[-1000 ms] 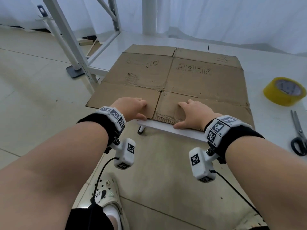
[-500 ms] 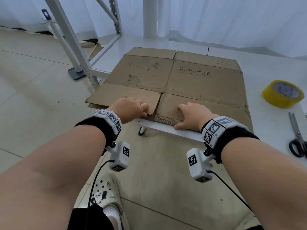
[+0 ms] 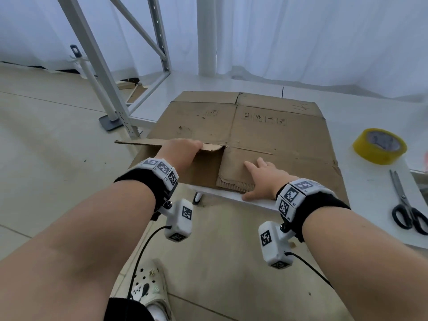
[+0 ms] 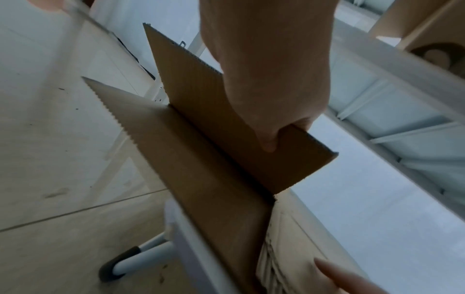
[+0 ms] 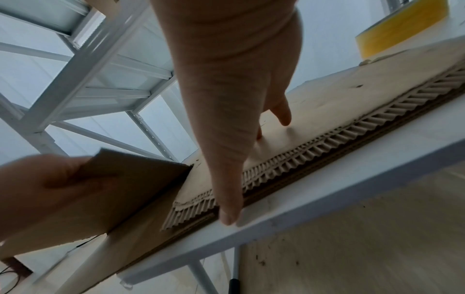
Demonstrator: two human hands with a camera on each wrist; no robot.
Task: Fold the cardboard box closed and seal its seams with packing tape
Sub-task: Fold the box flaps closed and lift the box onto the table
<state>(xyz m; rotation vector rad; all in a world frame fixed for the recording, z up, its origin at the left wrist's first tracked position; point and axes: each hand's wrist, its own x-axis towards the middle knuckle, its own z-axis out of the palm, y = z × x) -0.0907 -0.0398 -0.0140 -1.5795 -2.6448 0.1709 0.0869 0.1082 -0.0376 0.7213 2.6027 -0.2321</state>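
Here, seen from the head view, a flattened cardboard box (image 3: 243, 133) lies on a white table (image 3: 370, 205), its near edge at the table's front rim. The left hand (image 3: 179, 150) grips the near-left flap (image 3: 203, 165), fingers curled over its top edge, so the flap stands lifted off the flat panel. The right hand (image 3: 264, 179) lies flat on the near-right flap (image 3: 289, 165) with fingers straight and spread, thumb at the table edge. A yellow roll of packing tape (image 3: 379, 145) sits on the table to the right of the box, apart from it, and black-handled scissors (image 3: 407, 205) lie nearer the person on the same side. A white metal rack (image 3: 108, 72) stands on the floor to the left, behind the table. In the left wrist view, the left hand (image 4: 271, 79) clasps the raised flap (image 4: 226, 129), its thumb (image 4: 269, 143) pressed on the inner face and the other fingers hidden behind the board; a fingertip of the right hand (image 4: 337, 276) shows at the lower right on the cardboard. In the right wrist view, the right hand (image 5: 234, 89) is released and extended, its fingertips (image 5: 283, 117) touching the flap and the thumb (image 5: 229, 214) reaching the torn corrugated edge (image 5: 314, 151); the left hand (image 5: 42, 185) holds the lifted flap at the left, and the tape (image 5: 402, 23) shows at the upper right.
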